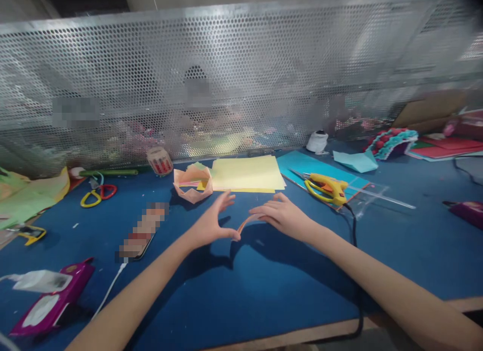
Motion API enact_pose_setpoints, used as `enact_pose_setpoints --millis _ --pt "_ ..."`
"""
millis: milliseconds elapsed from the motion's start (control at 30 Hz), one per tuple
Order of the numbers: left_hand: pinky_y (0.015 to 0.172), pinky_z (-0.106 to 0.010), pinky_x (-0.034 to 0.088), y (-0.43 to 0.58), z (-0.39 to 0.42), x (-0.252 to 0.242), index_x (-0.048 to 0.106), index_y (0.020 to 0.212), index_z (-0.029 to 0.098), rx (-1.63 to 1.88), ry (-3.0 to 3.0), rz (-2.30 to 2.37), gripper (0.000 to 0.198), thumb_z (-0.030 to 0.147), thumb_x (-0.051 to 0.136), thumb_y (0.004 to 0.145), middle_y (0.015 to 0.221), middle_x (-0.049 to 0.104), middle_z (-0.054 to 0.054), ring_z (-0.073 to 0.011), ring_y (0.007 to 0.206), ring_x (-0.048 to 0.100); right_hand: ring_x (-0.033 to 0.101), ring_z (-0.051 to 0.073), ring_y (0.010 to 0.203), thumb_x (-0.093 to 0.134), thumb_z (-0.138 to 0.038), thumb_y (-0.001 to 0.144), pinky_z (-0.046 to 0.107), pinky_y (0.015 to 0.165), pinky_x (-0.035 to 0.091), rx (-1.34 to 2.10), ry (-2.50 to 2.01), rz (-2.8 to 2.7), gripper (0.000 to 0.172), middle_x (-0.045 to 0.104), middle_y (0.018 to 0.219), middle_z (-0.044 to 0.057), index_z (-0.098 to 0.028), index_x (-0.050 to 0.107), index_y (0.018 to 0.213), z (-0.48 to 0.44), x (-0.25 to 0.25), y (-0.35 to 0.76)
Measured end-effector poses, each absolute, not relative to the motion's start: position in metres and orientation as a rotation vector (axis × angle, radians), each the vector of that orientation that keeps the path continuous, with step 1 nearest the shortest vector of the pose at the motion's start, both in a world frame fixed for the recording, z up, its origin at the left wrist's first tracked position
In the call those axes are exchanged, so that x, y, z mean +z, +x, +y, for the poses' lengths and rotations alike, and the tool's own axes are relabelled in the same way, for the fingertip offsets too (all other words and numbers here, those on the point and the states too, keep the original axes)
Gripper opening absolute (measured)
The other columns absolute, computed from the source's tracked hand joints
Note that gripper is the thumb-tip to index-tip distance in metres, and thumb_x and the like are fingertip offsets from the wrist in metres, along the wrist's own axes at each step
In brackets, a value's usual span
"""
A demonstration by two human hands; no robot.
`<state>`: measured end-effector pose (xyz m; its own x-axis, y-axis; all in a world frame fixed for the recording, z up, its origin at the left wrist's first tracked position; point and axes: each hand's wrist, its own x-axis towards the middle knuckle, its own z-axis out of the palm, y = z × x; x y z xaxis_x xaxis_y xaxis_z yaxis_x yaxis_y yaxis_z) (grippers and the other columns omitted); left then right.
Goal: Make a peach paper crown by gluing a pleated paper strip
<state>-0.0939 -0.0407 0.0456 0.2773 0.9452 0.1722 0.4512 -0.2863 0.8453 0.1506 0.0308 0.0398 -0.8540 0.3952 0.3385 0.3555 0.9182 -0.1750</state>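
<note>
My left hand (212, 224) and my right hand (279, 215) hold a narrow pink paper strip (246, 222) between them, just above the blue table (264, 285). The strip bends in an arc from the left thumb tip to the right fingers. My left hand pinches one end with thumb and a finger, its other fingers raised. My right hand lies over the other end with fingers together. Beyond the hands lie yellow paper sheets (247, 173) and a folded pink paper crown shape (192, 185).
A yellow glue gun (327, 188) lies on a teal sheet (320, 170) at right, its black cord running to the table edge. Scissors (97, 192), a phone (141, 231), a purple case (53, 303) and green paper (30, 197) lie left. A perforated metal screen (241, 79) stands behind.
</note>
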Motion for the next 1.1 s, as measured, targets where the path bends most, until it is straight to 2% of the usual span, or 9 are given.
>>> enact_pose_setpoints --millis 133,267,367,467,667,767,867,967,1100 --pt "0.112 -0.049 0.024 -0.084 -0.051 0.029 0.024 0.145 0.028 0.978 1.644 0.895 0.108 0.049 0.082 0.055 0.149 0.032 -0.015 -0.0307 0.137 0.027 0.061 0.020 0.095 0.041 -0.020 0.093 0.041 0.085 0.040 0.332 -0.529 -2.653 0.038 0.064 0.117 0.007 -0.027 0.047 0.130 0.027 0.037 0.147" --pt "0.109 -0.049 0.029 -0.081 -0.056 0.027 0.032 0.142 0.028 0.978 1.680 1.015 0.107 0.043 0.086 0.050 0.143 0.042 -0.012 -0.0317 0.133 0.036 0.052 0.021 0.115 0.048 -0.020 0.089 0.041 0.093 0.043 0.440 -0.566 -2.589 0.047 0.057 0.128 0.006 -0.029 0.041 0.135 0.025 0.035 0.146" --pt "0.099 -0.044 0.041 -0.074 -0.058 0.029 0.061 0.118 0.025 0.952 1.764 1.301 0.056 0.032 0.078 0.064 0.122 0.063 -0.007 -0.0282 0.114 0.056 0.047 0.019 0.122 0.048 -0.022 0.090 0.040 0.098 0.040 0.461 -0.527 -2.599 0.048 0.048 0.138 0.005 -0.030 0.038 0.136 0.022 0.039 0.146" --pt "0.084 -0.038 0.049 -0.071 -0.056 0.030 0.072 0.083 0.022 0.979 1.770 1.413 0.015 0.021 0.059 0.078 0.088 0.073 -0.003 -0.0223 0.085 0.065 0.060 0.018 0.101 0.057 -0.026 0.086 0.040 0.092 0.044 0.445 -0.595 -2.622 0.054 0.043 0.141 0.006 -0.032 0.039 0.136 0.026 0.045 0.151" --pt "0.076 -0.033 0.047 -0.087 -0.052 0.027 0.065 0.083 0.018 1.093 1.680 1.618 0.013 0.025 0.062 0.073 0.084 0.065 -0.002 -0.0201 0.081 0.060 0.061 0.023 0.091 0.073 -0.040 0.069 0.043 0.085 0.048 0.837 -0.908 -2.320 0.054 0.063 0.107 0.008 -0.022 0.055 0.117 0.051 0.036 0.168" --pt "0.075 -0.031 0.046 -0.088 -0.053 0.028 0.058 0.090 0.019 1.124 1.648 1.645 0.031 0.028 0.072 0.064 0.088 0.061 -0.001 -0.0192 0.083 0.058 0.062 0.020 0.091 0.068 -0.039 0.074 0.040 0.084 0.051 1.024 -0.863 -2.237 0.062 0.062 0.106 0.006 -0.024 0.043 0.128 0.045 0.021 0.160" --pt "0.075 -0.029 0.047 -0.081 -0.056 0.029 0.055 0.086 0.020 1.137 1.642 1.593 0.025 0.024 0.069 0.067 0.084 0.060 0.001 -0.0169 0.080 0.058 0.058 0.020 0.106 0.062 -0.033 0.080 0.038 0.088 0.051 1.170 -0.720 -2.179 0.069 0.054 0.123 0.008 -0.028 0.027 0.139 0.027 0.014 0.144" --pt "0.074 -0.029 0.048 -0.076 -0.056 0.027 0.053 0.083 0.020 1.179 1.626 1.549 0.017 0.024 0.065 0.072 0.079 0.060 0.002 -0.0154 0.076 0.060 0.045 0.020 0.122 0.057 -0.026 0.084 0.040 0.099 0.043 1.023 -0.626 -2.198 0.059 0.044 0.133 0.008 -0.030 0.033 0.137 0.015 0.016 0.134" --pt "0.078 -0.030 0.050 -0.080 -0.053 0.024 0.051 0.093 0.020 1.292 1.607 1.528 0.029 0.023 0.069 0.070 0.085 0.061 0.000 -0.0161 0.082 0.061 0.047 0.021 0.118 0.051 -0.023 0.087 0.042 0.098 0.043 0.803 -0.659 -2.194 0.037 0.049 0.120 0.009 -0.028 0.049 0.124 0.018 0.018 0.136"
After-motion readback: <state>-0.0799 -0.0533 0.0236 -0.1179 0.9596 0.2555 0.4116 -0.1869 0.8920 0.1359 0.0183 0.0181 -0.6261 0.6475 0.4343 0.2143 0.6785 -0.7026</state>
